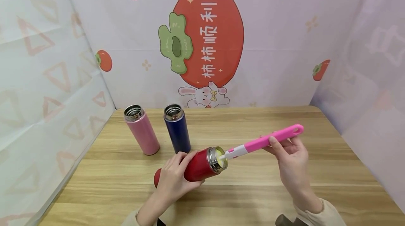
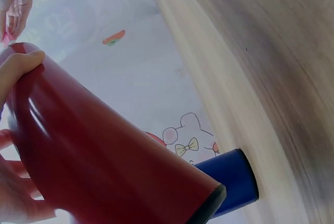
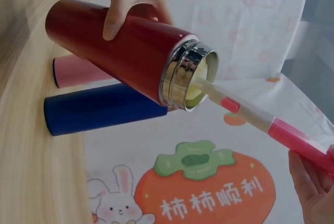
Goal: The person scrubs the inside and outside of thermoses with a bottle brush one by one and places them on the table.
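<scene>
My left hand (image 1: pixel 177 173) grips a red thermos bottle (image 1: pixel 199 166) around its body, tilted with its mouth to the right. A bottle brush (image 1: pixel 262 143) with a pink handle and white neck is held in my right hand (image 1: pixel 292 157), thumb and fingers pinching the handle. The brush's pale yellow sponge head (image 3: pixel 200 80) sits inside the steel mouth of the red bottle, mostly hidden by the rim. In the left wrist view, the red bottle (image 2: pixel 104 140) fills much of the frame, its dark base toward the lower right.
Behind the red bottle, a pink bottle (image 1: pixel 143 133) and a blue bottle (image 1: pixel 178 131) stand upright without lids on the wooden table (image 1: pixel 253 191). A printed cloth (image 1: pixel 269 60) with persimmons and a rabbit hangs at the table's far edge.
</scene>
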Motion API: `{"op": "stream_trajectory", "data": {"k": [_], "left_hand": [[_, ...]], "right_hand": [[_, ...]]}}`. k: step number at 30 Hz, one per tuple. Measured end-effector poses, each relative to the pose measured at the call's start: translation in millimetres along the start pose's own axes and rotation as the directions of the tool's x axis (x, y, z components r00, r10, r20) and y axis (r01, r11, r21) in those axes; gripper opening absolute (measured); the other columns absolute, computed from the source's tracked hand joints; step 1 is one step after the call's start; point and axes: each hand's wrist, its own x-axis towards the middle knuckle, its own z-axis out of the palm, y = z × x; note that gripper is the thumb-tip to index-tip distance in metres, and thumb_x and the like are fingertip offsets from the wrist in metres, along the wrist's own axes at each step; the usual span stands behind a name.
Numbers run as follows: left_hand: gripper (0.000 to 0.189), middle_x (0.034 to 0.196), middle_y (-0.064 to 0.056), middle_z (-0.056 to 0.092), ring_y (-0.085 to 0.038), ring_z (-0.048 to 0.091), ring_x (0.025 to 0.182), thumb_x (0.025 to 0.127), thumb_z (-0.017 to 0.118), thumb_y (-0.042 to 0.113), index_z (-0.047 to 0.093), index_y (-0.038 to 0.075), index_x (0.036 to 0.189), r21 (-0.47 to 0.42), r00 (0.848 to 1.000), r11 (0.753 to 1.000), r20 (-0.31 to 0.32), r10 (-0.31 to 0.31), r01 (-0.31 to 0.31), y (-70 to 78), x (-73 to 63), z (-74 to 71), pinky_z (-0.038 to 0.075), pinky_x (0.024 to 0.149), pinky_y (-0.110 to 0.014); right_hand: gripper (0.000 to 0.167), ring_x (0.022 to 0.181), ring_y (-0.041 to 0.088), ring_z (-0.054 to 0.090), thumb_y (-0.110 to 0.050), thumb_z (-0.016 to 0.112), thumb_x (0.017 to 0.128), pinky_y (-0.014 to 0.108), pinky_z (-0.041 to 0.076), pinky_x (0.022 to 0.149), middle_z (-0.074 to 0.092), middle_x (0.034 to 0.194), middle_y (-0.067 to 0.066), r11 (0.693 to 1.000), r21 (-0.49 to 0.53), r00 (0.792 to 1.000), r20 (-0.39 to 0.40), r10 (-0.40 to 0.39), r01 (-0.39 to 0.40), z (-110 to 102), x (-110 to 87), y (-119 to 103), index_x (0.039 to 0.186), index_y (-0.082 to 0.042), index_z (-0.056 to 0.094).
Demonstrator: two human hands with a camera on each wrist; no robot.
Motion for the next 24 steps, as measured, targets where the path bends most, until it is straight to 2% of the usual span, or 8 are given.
{"op": "stream_trajectory", "data": {"k": [4, 9, 14, 16, 17, 21, 24], "left_hand": [[0.072, 0.087, 0.002, 0.054, -0.013, 0.053, 0.073, 0.046, 0.081, 0.041, 0.057, 0.019, 0.110, 0.000, 1.000, 1.000, -0.008, 0.005, -0.005, 0.1, 0.6, 0.5, 0.044, 0.059, -0.028], [0.073, 0.088, 0.001, 0.054, -0.014, 0.053, 0.075, 0.045, 0.082, 0.041, 0.058, 0.018, 0.110, 0.008, 1.000, 1.000, -0.020, 0.001, -0.001, 0.0, -0.4, 1.1, 0.044, 0.061, -0.030], [0.073, 0.090, 0.000, 0.054, -0.015, 0.053, 0.078, 0.048, 0.081, 0.041, 0.057, 0.017, 0.112, -0.038, 1.000, 0.999, -0.022, 0.011, -0.012, 4.0, 1.3, 2.3, 0.045, 0.065, -0.032], [0.073, 0.091, -0.001, 0.053, -0.016, 0.053, 0.079, 0.048, 0.081, 0.041, 0.056, 0.017, 0.113, -0.057, 1.000, 0.998, -0.024, 0.018, -0.019, 5.5, 2.1, 3.1, 0.045, 0.067, -0.032], [0.074, 0.091, -0.001, 0.053, -0.016, 0.053, 0.079, 0.048, 0.081, 0.040, 0.056, 0.017, 0.114, -0.062, 1.000, 0.998, -0.025, 0.018, -0.020, 5.9, 2.1, 3.5, 0.045, 0.068, -0.033], [0.074, 0.092, -0.001, 0.053, -0.016, 0.052, 0.081, 0.049, 0.081, 0.039, 0.056, 0.018, 0.115, -0.075, 1.000, 0.997, -0.021, 0.011, -0.012, 7.3, 0.6, 2.7, 0.044, 0.070, -0.033], [0.074, 0.093, -0.001, 0.053, -0.015, 0.051, 0.082, 0.050, 0.081, 0.038, 0.055, 0.019, 0.117, -0.092, 1.000, 0.996, -0.013, 0.012, -0.014, 9.0, 0.9, 1.8, 0.044, 0.070, -0.033]], "right_hand": [[0.015, 0.080, 0.023, 0.065, 0.013, 0.047, 0.084, 0.035, 0.048, 0.074, 0.065, 0.081, 0.011, 0.999, -0.040, 1.000, 0.015, -0.007, 0.007, 2, -1.0, 1, 0.093, 0.002, 0.047], [0.012, 0.082, 0.023, 0.064, 0.009, 0.049, 0.085, 0.035, 0.047, 0.074, 0.065, 0.085, 0.012, 0.996, -0.085, 0.996, 0.084, -0.012, 0.019, -3, -1.7, 11, 0.095, 0.004, 0.046], [0.021, 0.085, 0.029, 0.062, 0.008, 0.052, 0.084, 0.037, 0.049, 0.073, 0.060, 0.094, 0.022, 0.990, -0.138, 0.984, 0.178, 0.000, 0.025, -29, -2.8, 54, 0.103, 0.008, 0.045], [0.022, 0.086, 0.032, 0.061, 0.013, 0.047, 0.084, 0.036, 0.050, 0.072, 0.059, 0.096, 0.024, 0.990, -0.133, 0.974, 0.229, -0.006, 0.037, -42, -2.7, 74, 0.106, 0.009, 0.045], [0.022, 0.086, 0.032, 0.061, 0.012, 0.048, 0.084, 0.036, 0.050, 0.072, 0.059, 0.096, 0.024, 0.988, -0.149, 0.973, 0.231, 0.001, 0.035, -42, -4.2, 76, 0.106, 0.010, 0.045], [0.021, 0.082, 0.025, 0.063, 0.004, 0.053, 0.084, 0.033, 0.050, 0.072, 0.062, 0.092, 0.016, 0.964, -0.267, 0.972, 0.227, 0.069, -0.006, -19, -14.5, 61, 0.103, 0.011, 0.045], [0.018, 0.080, 0.017, 0.064, 0.003, 0.056, 0.083, 0.030, 0.049, 0.073, 0.063, 0.087, 0.007, 0.936, -0.343, 0.975, 0.175, 0.139, -0.072, 5, -21.1, 40, 0.097, 0.008, 0.045]]}}
